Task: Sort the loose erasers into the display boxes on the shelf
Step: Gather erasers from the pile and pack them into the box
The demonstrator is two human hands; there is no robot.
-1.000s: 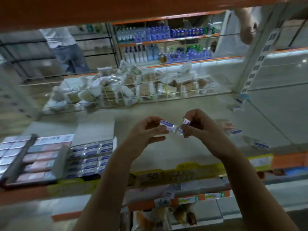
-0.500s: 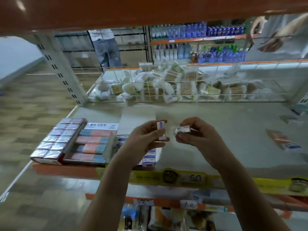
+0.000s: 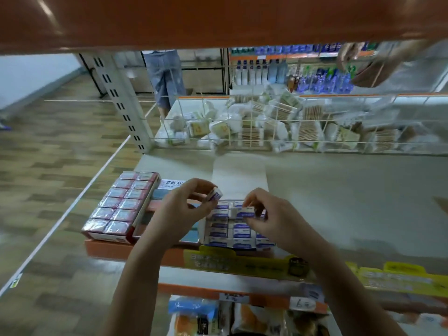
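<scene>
I'm mid-sort: my left hand (image 3: 184, 209) pinches one eraser (image 3: 214, 194) just left of the blue box (image 3: 238, 229) on the shelf (image 3: 339, 202), my right hand (image 3: 274, 219) pinches another eraser (image 3: 246, 212) over it, needing an open slot next.

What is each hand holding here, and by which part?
Left hand pinches an eraser by its lower end; right hand pinches another eraser by its right end.

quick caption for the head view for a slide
Each hand, left and right, pinches a blue-and-white eraser above the matching display box on the shelf.
</scene>
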